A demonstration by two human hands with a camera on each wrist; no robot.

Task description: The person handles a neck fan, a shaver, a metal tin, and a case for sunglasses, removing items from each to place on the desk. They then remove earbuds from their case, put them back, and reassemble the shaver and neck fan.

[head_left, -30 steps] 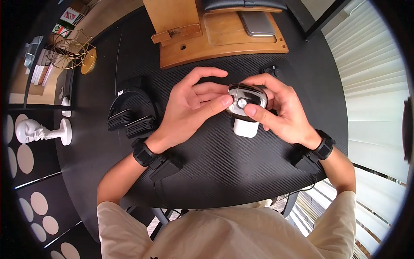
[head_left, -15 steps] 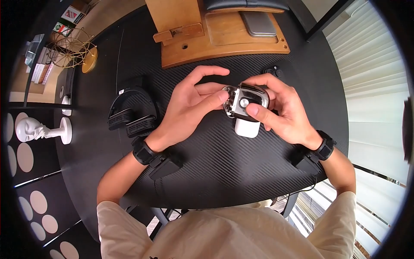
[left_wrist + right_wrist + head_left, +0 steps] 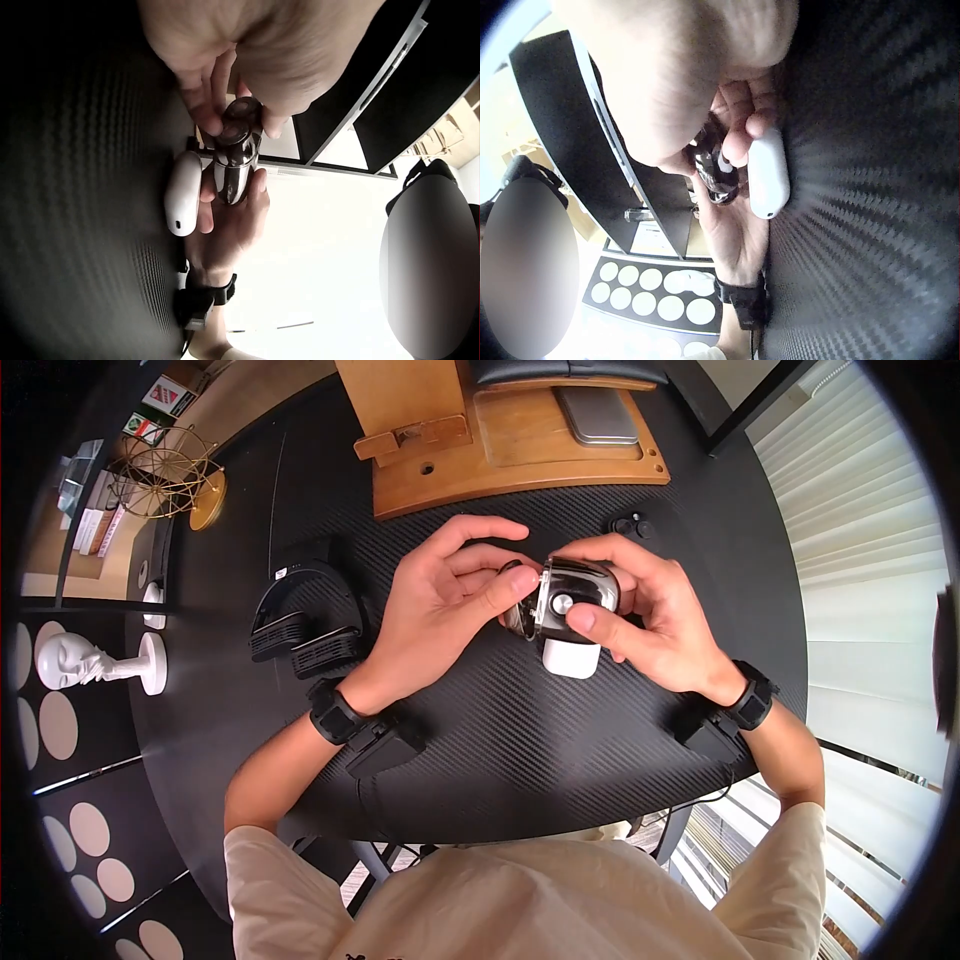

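A small dark, glossy electric shaver [image 3: 590, 585] with a round silver button is held over the desk between both hands. My right hand [image 3: 665, 625] grips its body, the thumb beside the button. With the thumb and fingers of my left hand [image 3: 435, 600], I pinch the shaver's head part [image 3: 520, 622], which stands tilted away from the body along a pale edge. Two round shaving heads [image 3: 236, 133] show between the left fingers in the left wrist view. Just below the shaver, a white earbud case [image 3: 570, 660] lies on the desk.
Black headphone-like gear [image 3: 305, 610] lies left of the left hand. A wooden stand [image 3: 520, 478] with a grey flat box [image 3: 598, 415] is at the back. Small black pieces [image 3: 632, 525] lie beyond the right hand. A white head figurine [image 3: 100, 662] stands far left.
The shaver's head part has swung open from its body, drawn to the left by the left thumb and fingers; its angle has shifted since half a second ago. The right hand keeps its grip.
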